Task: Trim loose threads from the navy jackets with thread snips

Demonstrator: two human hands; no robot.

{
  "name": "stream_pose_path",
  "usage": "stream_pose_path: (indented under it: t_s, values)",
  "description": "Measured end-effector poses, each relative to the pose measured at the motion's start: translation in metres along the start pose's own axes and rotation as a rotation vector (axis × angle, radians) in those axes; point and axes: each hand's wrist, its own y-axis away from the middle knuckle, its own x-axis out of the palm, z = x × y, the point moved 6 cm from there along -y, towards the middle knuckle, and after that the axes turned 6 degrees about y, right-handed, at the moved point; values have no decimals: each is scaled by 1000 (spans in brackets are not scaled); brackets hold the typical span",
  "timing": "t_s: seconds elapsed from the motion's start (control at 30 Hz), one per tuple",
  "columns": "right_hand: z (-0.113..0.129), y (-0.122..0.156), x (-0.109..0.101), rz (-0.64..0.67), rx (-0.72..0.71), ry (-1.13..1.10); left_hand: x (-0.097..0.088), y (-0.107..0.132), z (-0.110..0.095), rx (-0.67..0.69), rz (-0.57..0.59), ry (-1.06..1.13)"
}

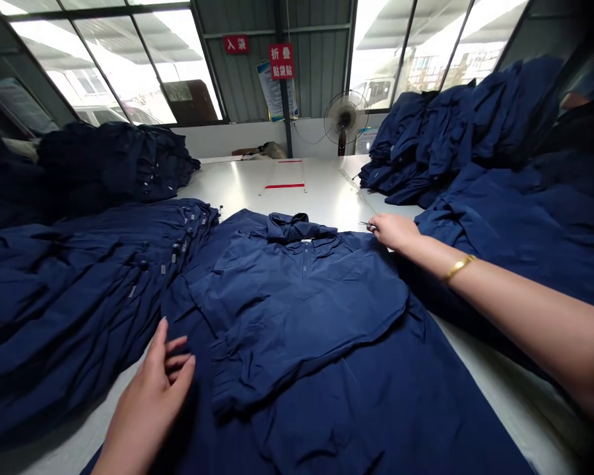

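Note:
A navy blue shirt [301, 310] lies flat on the white table [287, 188] before me, collar away from me, sleeves folded over its body. My left hand [153, 389] rests at the shirt's near left edge, fingers loosely spread and touching the cloth. My right hand [393, 231] reaches to the far right by the shirt's shoulder, fingers closed on a small thin metal tool [367, 225] that I cannot name. A gold bracelet [458, 266] circles my right wrist.
Heaps of the same navy shirts lie at the left [79, 284], far left [119, 161] and right [499, 171]. A small fan [345, 122] stands at the table's far end, below red signs and windows. Red tape marks [284, 186] show on the table's bare middle.

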Motion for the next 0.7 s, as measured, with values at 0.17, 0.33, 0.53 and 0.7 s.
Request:
stream_pose_path:
  t_s: [0.17,0.33,0.53,0.7]
  values:
    - [61,79,18,-111,-171,-71,39,-3,-49,494,297,-569]
    - [69,126,78,-73,-201,-221,76,-2,-20,424,481,-767]
    - [55,116,99,-65,-268,-327,82,14,-13,359,501,-786]
    - [47,102,91,-55,-339,-329,89,49,-33,268,498,-799]
